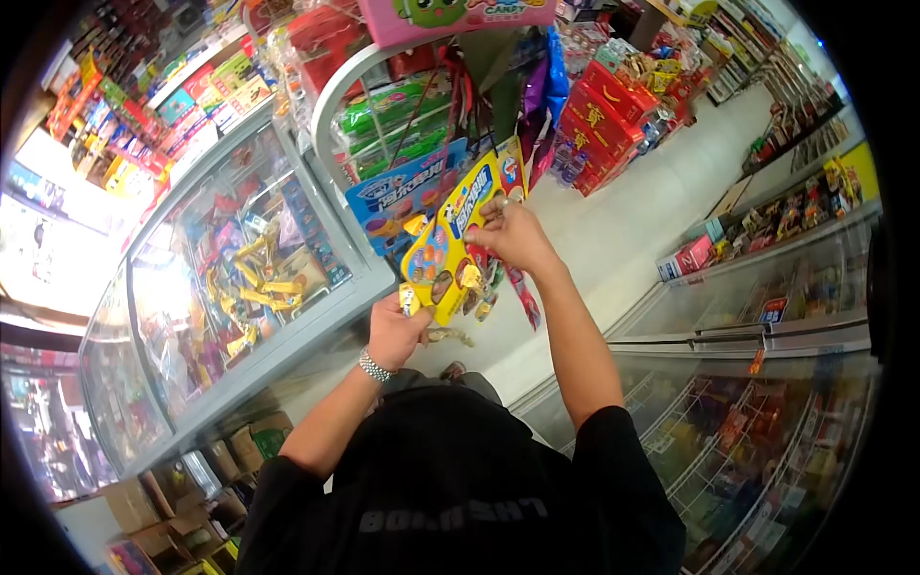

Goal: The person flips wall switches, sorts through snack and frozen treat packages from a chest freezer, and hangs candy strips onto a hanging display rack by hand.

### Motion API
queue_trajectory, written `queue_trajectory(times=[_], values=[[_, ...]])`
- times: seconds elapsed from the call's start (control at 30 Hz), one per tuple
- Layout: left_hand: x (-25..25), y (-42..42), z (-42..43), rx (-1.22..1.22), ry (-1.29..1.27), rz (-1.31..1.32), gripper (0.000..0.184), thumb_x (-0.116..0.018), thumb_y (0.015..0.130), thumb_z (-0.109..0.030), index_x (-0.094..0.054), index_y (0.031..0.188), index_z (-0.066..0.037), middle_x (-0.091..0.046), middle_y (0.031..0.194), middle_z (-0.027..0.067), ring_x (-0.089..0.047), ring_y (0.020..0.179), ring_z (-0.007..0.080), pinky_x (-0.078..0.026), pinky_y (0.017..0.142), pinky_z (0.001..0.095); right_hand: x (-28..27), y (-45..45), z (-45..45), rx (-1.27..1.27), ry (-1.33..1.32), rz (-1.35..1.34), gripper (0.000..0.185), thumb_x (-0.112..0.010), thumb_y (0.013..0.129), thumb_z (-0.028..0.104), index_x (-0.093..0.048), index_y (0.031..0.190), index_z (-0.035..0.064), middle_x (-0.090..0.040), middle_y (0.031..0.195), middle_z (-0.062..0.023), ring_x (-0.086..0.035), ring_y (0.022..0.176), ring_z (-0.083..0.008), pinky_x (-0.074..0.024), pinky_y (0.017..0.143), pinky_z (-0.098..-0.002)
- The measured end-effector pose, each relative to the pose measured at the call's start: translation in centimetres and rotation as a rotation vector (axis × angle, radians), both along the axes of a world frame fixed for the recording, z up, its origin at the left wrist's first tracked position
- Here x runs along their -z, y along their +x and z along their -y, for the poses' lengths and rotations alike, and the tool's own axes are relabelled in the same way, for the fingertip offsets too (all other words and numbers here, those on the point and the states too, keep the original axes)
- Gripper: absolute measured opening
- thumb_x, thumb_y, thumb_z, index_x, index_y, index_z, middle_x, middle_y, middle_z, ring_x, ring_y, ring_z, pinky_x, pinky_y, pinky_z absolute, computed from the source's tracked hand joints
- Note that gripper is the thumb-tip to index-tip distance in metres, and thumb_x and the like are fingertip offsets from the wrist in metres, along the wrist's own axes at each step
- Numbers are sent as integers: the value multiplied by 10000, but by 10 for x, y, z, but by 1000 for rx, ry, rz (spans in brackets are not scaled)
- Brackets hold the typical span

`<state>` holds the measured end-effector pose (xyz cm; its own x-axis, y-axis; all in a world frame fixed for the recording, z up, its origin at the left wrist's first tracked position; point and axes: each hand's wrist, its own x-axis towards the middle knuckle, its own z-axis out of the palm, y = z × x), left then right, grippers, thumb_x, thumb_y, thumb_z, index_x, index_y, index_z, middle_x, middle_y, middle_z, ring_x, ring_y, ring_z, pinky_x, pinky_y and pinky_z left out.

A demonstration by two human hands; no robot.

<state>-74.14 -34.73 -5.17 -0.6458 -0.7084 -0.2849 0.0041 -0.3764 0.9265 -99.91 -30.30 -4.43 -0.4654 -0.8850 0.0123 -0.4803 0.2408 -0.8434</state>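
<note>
A yellow printed display card (pixel 464 206) with colourful pictures hangs tilted in front of me, small yellow-wrapped sweets (pixel 471 280) clustered at its lower part. My left hand (pixel 396 332), with a metal watch on the wrist, is closed on the card's lower left corner. Curled over the card's right side are the fingers of my right hand (pixel 515 236), pinched together; what lies between them is hidden. Behind the yellow card, to its left, hangs a blue display card (pixel 393 198), touched by neither hand.
A glass display case (pixel 249 259) with gold-wrapped goods stands at left. A white rack frame (pixel 331 101) holds green packets (pixel 393 115). Red boxes (pixel 602 125) are stacked on the floor (pixel 599 244) beyond. Glass-front cabinets (pixel 738 422) line the right, cardboard boxes (pixel 144 508) the lower left.
</note>
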Motion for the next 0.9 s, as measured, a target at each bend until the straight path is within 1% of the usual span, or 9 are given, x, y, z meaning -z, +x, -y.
queue_trajectory(times=[0.13, 0.27, 0.33, 0.4, 0.5, 0.6, 0.8, 0.87, 0.9], values=[[2, 1, 9, -58, 43, -84, 224, -610, 873, 12, -695, 1079, 41, -711, 851, 48, -533, 487, 60, -440, 421, 233, 51, 6, -37, 33, -229, 312, 478, -823, 799, 143, -609, 1195, -18, -619, 1197, -109, -617, 1063, -203, -536, 869, -329], [4, 3, 12, 18, 23, -46, 249, -612, 873, 8, -695, 1106, 40, -721, 889, 45, -531, 489, 57, -442, 431, 223, 54, 33, -40, 209, -230, 443, 295, -747, 867, 112, -659, 1122, -6, -691, 918, -38, -641, 790, -110, -527, 698, -265], [5, 3, 14, 60, -30, -2, 243, -617, 869, 7, -695, 1098, 38, -713, 869, 40, -531, 487, 61, -443, 433, 225, 50, 40, -21, 217, -373, 314, 266, -732, 879, 131, -667, 1096, -10, -698, 825, -22, -618, 688, -79, -504, 631, -244], [10, 3, 16, 111, -78, 45, 237, -622, 866, 7, -695, 1090, 36, -705, 848, 36, -531, 485, 65, -445, 436, 226, 41, 37, -3, 231, -308, 291, 282, -741, 875, 170, -665, 1068, -20, -713, 856, -72, -647, 718, -117, -516, 654, -262], [13, -2, 20, 26, -96, 11, 215, -625, 867, 16, -691, 1071, 26, -672, 783, 29, -533, 484, 74, -446, 436, 232, 30, 35, 5, 389, -318, -255, 241, -712, 882, 198, -682, 998, -11, -696, 930, -175, -683, 876, -292, -538, 774, -370], [18, -1, 29, 0, -113, 2, 217, -636, 874, 13, -687, 1084, 28, -670, 785, 30, -535, 486, 74, -445, 434, 233, 43, 29, -16, 288, -321, -158, 270, -671, 908, 235, -675, 1053, 7, -656, 1028, -179, -613, 1004, -357, -487, 898, -423], [30, 4, 50, 52, -161, 61, 151, -669, 888, -40, -681, 1034, -3, -657, 776, 19, -547, 512, 77, -446, 439, 229, 85, 37, -35, 249, -335, -291, 231, -653, 907, 203, -692, 1069, 43, -654, 1089, -171, -614, 1016, -377, -488, 920, -432], [33, 7, 55, -17, -199, 128, 275, -664, 906, -51, -638, 1173, 10, -707, 1069, 54, -588, 637, 71, -478, 471, 231, 88, 43, -38, 298, -291, -278, 255, -660, 900, 205, -687, 1096, 45, -656, 1097, -170, -615, 1021, -377, -487, 926, -432], [28, 9, 51, -52, -243, 218, 308, -668, 927, -124, -606, 1205, -5, -687, 1047, 41, -596, 698, 78, -479, 485, 229, 88, 51, -42, 307, -288, -195, 276, -666, 896, 205, -680, 1121, 47, -651, 1124, -174, -611, 1049, -374, -486, 932, -433]])
